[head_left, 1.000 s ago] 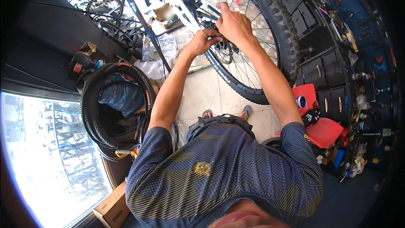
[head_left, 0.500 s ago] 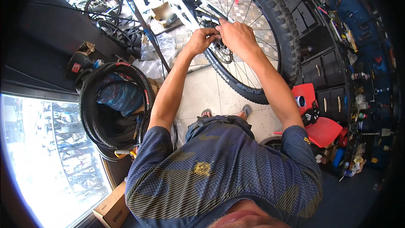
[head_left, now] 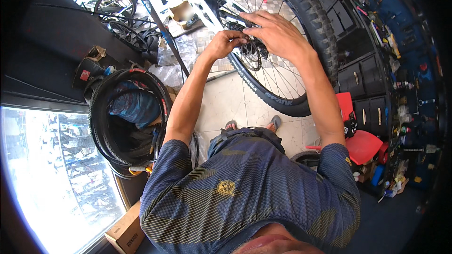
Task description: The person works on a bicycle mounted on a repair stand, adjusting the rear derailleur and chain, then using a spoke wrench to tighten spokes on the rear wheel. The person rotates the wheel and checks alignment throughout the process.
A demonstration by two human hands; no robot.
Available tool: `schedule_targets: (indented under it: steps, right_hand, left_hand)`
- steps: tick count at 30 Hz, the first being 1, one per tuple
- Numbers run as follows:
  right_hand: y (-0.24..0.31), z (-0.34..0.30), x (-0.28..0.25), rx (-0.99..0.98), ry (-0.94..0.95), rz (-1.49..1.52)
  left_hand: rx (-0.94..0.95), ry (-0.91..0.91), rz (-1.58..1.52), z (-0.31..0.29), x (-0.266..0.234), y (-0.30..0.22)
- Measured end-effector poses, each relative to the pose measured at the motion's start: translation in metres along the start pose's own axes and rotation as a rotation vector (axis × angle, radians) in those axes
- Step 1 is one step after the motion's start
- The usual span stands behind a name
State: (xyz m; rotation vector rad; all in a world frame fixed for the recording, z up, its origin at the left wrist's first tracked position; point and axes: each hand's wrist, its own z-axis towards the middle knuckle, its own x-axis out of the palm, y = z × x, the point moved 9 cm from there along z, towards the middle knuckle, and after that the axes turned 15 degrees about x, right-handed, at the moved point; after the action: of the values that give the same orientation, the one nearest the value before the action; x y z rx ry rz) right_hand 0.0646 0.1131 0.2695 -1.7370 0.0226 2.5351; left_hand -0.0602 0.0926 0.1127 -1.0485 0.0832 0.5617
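A bicycle wheel with a knobbly black tyre (head_left: 318, 30) stands in front of me, joined to a white bicycle frame (head_left: 201, 5). At its hub is a dark brake disc (head_left: 254, 60). My left hand (head_left: 225, 44) is closed beside the hub, thumb and fingertips pinched together; whatever they hold is too small to make out. Just to the right, my right hand (head_left: 281, 35) is over the spokes, fingers stretched out and apart, with its fingertips close to the left hand. Part of the hub is hidden behind the right hand.
Several loose tyres (head_left: 96, 129) lean in a stack at the left, near a bright window (head_left: 70, 174). A blue and black pole (head_left: 149, 11) rises left of the frame. Black drawers (head_left: 367, 113) and a red chair (head_left: 361, 146) are at the right.
My right hand has come off its pinch at the hub, its fingers opening and moving right. The wheel has shifted slightly to the right. My left hand stays almost in place.
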Motion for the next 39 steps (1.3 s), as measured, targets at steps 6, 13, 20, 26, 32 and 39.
schedule_targets:
  steps: [6,13,20,26,32,39]
  right_hand:
    - [0.024,-0.003,-0.002,-0.280,-0.066,-0.182]
    - [0.031,0.014,0.010,-0.302,0.054,-0.010]
    - [0.018,0.006,0.020,-0.224,0.134,0.100]
    - [0.009,-0.004,0.026,-0.066,0.233,0.265]
    - [0.012,0.001,0.021,-0.102,0.192,0.304]
    - [0.004,0.012,0.028,-0.009,0.056,0.363]
  left_hand:
    - [0.033,0.065,0.097,-0.003,-0.001,-0.013]
    - [0.017,-0.007,0.074,-0.012,-0.006,0.003]
    - [0.066,-0.183,0.212,-0.020,-0.004,-0.013]
    - [0.071,-0.184,0.189,-0.018,-0.005,-0.012]
    - [0.106,-0.116,0.264,-0.011,-0.002,-0.024]
    - [0.000,-0.057,0.273,-0.009,0.000,-0.024]
